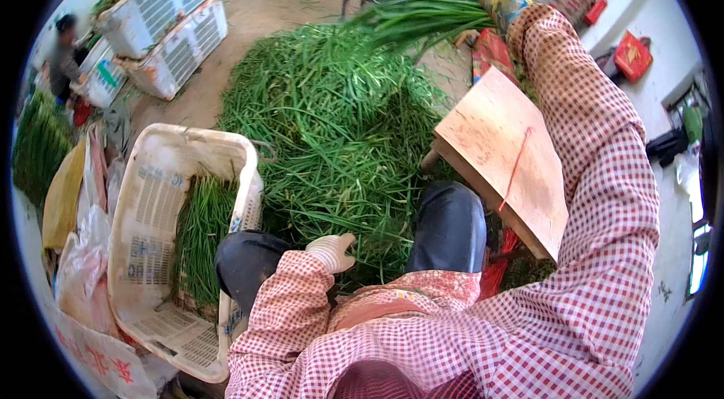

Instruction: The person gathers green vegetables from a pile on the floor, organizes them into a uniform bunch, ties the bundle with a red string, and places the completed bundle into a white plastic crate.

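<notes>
The left hand [330,253] has a way forward over the heap [324,112]. Leftward, the left knee [247,263] and the crate [136,210] wall block a low path, though the crate's top is open; rightward, the right knee [451,225] and worktop [501,150] obstruct.

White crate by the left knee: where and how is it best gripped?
Probably by the rim of the crate, at its far and near short ends, coming from above. It stands open-topped, and the left knee crowds its right long side while plastic bags crowd its left. The greens lie toward the right inside, so that side may be heavier.
</notes>
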Demonstrator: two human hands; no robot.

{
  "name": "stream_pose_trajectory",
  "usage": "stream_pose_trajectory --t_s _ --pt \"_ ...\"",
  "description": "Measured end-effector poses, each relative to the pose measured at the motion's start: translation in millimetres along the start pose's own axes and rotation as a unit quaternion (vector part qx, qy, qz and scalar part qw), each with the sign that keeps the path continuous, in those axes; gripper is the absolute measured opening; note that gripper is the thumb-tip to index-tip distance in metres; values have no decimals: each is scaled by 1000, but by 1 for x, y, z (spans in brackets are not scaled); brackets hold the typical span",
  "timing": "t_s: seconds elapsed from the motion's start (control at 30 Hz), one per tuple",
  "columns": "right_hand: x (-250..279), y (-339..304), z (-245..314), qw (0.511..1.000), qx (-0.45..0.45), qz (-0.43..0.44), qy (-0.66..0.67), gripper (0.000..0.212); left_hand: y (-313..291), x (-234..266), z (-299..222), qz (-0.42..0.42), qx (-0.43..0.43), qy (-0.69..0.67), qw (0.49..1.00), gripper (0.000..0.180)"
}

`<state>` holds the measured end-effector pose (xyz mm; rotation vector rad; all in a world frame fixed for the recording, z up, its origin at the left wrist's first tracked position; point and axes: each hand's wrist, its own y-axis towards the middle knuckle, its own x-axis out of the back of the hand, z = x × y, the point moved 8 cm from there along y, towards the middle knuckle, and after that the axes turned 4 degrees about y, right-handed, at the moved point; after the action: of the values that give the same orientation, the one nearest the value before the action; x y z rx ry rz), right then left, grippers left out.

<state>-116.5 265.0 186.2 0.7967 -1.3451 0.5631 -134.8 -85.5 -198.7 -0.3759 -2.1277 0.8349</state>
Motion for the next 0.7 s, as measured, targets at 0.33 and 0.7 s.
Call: stream_pose_trajectory --t_s 0.33,0.7 --pt "-119 -164 -250 980 -178 88 24 69 3 -11 7 -32 -7 8 999 62" --pt "-203 -298 -303 941 -243 219 83 78 -2 95 -99 -428 -168 -18 888 21"
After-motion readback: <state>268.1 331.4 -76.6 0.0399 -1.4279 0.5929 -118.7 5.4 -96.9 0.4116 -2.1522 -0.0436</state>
